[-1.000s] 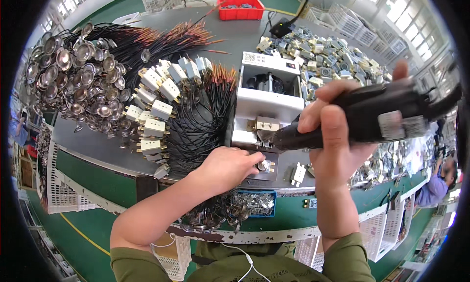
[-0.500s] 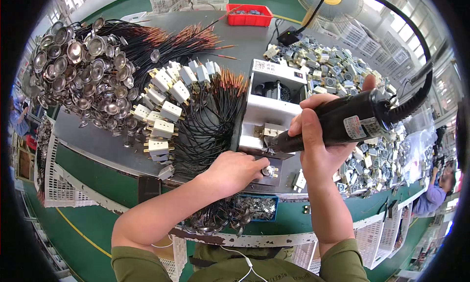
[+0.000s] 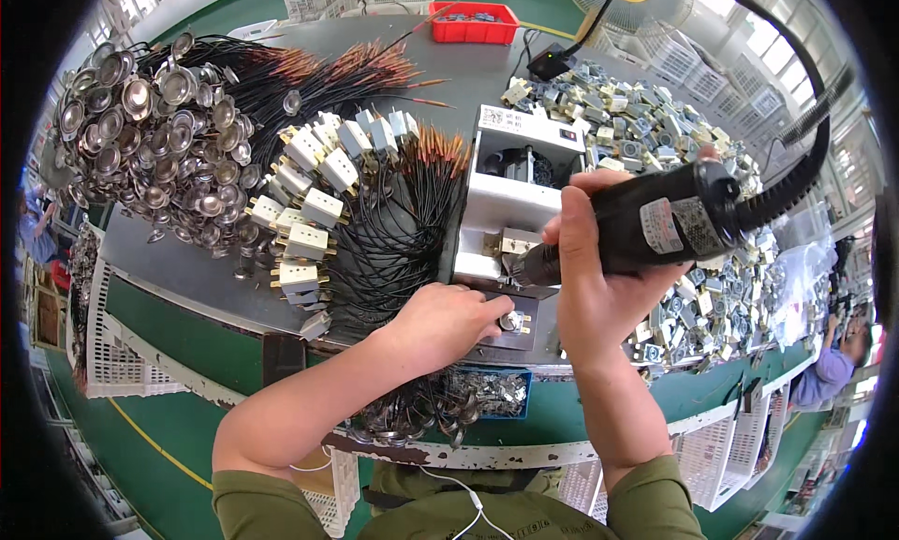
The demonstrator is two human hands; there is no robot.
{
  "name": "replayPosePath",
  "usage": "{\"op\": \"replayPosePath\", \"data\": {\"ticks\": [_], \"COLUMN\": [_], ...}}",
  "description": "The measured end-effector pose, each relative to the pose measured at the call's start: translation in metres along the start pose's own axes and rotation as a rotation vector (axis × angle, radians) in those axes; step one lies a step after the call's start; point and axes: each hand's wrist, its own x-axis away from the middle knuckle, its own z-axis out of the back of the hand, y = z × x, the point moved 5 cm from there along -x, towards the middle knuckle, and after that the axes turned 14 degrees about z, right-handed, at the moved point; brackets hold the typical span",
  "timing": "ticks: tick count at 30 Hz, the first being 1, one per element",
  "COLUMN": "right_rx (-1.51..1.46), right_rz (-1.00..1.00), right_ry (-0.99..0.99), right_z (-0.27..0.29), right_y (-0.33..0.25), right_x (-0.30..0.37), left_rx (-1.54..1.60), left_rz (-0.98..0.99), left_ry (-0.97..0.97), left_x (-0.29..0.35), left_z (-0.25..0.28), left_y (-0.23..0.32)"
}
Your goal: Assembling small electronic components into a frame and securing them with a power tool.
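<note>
My right hand is wrapped round a black electric screwdriver with a cable at its back end. Its narrow front end points left and down at the front of a metal box-shaped machine, close to a pale terminal block there. The exact tip is hard to make out. My left hand reaches in with fingers curled. Its thumb and forefinger close against a small fitting with brass pins on a metal plate below the machine; its left part is hidden by the fingers.
Left of the machine lie black wires with copper-coloured ends and pale blocks. Round metal caps pile up at far left. Loose blocks cover the right. A blue tray sits at the front edge, a red bin behind.
My right hand and the screwdriver have shifted slightly left, and the wrist now covers a loose block seen beside it before. My left hand stays at the fitting.
</note>
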Motion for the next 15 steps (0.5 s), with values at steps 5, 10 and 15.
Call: {"op": "replayPosePath", "data": {"ticks": [5,10,15], "right_rx": [-0.302,-0.217,-0.286], "right_rz": [-0.041,-0.116,-0.111], "right_ry": [-0.257,-0.211,-0.235], "right_z": [-0.014,-0.008,0.006], "right_y": [0.005,0.009,-0.007], "right_x": [-0.020,-0.011,-0.001], "left_rx": [0.013,0.030,0.033], "left_rz": [-0.017,-0.050,-0.047], "left_ry": [0.040,0.094,0.103], "left_x": [0.001,0.001,0.004], "left_z": [-0.003,-0.001,-0.002], "left_y": [-0.001,-0.001,-0.002]}}
